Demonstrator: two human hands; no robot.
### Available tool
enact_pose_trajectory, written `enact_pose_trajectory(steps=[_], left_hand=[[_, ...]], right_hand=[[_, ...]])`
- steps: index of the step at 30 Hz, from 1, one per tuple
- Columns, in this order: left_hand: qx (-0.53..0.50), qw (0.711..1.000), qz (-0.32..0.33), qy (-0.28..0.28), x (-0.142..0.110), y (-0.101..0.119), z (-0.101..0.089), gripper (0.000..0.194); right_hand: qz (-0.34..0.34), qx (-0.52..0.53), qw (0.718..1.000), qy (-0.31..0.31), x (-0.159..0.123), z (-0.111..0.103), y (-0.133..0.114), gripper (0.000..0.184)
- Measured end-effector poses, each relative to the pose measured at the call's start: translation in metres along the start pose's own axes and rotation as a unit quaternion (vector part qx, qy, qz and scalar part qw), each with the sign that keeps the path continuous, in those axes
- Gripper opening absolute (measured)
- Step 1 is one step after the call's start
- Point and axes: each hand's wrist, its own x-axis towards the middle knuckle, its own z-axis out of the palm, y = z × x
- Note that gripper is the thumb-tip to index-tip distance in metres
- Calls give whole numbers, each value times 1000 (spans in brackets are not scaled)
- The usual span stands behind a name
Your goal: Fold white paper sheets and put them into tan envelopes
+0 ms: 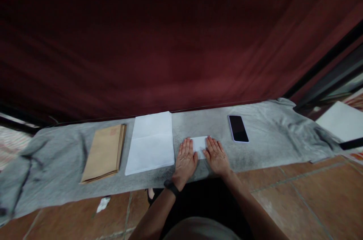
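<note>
1. Fingers, left hand [185, 160]: extended flat, nearly together, pointing away from the wearer; thumb angled inward.
2. Fingers, right hand [217, 157]: extended flat, slightly parted, leaning left toward their tips; thumb angled inward. Neither hand pinches anything.
3. White paper strip [199, 142]: beneath and between both hands, right of the large sheets; long axis apparently left to right, roughly along the bench; ends partly covered, exact outline cannot be told. Thin, smooth, matte.
4. Pose: palms down, forearms converging from the lower corners; black wristband [171, 187], left wrist.
5. White sheets [151, 143]: stacked, rectangular, faintly creased, left of the left hand.
6. Brown envelopes [102, 152]: kraft-like stack, red print at one corner, far left.
7. Phone [238, 128]: dark glass, pale lilac edge, rounded corners, right of the right hand.
8. Grey cloth [263, 141]: soft, mottled, rumpled at both ends, under all items.
</note>
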Motion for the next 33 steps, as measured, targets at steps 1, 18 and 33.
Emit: enact_pose_trajectory(steps=[1, 18, 33], left_hand=[[0, 1000, -4, 2, 0, -1, -1, 62], [-33, 996, 81, -11, -21, 13, -14, 56], [-7, 997, 71, -24, -32, 5, -17, 60]], right_hand=[[4, -2, 1000, 2, -1, 0, 2, 62], [14, -5, 1000, 1, -4, -3, 6, 62], [-14, 37, 999, -22, 1, -11, -24, 58]])
